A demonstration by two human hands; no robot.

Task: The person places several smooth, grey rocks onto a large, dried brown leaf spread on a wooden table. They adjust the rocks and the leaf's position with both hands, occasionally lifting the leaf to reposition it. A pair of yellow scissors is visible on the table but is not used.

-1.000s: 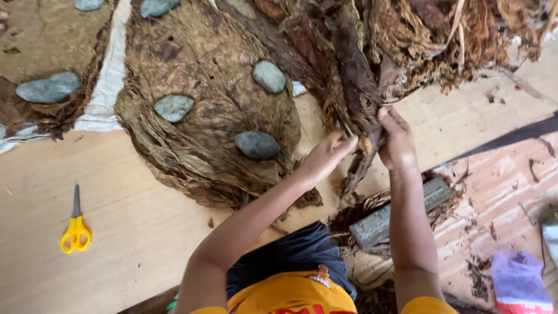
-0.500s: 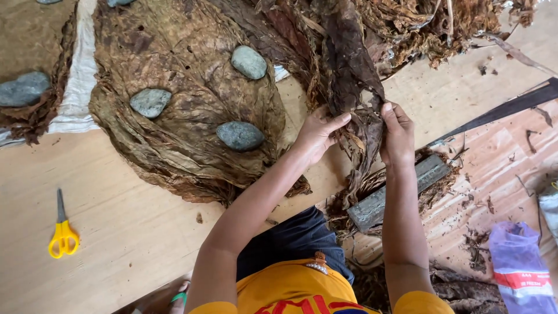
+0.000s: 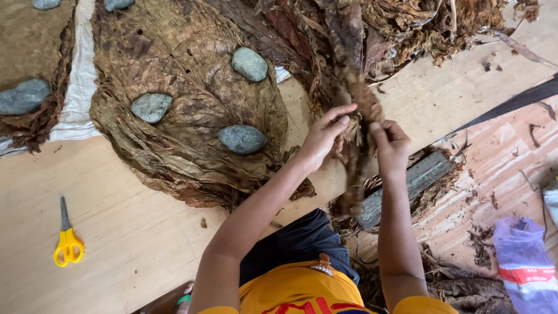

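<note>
The person is partway through working one dried brown leaf (image 3: 356, 125) — it hangs crumpled between both hands, above the near edge of the wooden table (image 3: 116, 232). The left hand (image 3: 325, 136) pinches its left edge, fingers closed on it; the right hand (image 3: 390, 145) grips the other side. Spreading it flat likely calls for a gentle outward pull, since it looks brittle. On the flattened leaf stack (image 3: 186, 104) — three whole grey stones (image 3: 242, 139). One pair of yellow scissors (image 3: 67, 244) lies apart.

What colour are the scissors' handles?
Yellow; the scissors lie on the wooden table, clearest in the head view.
</note>
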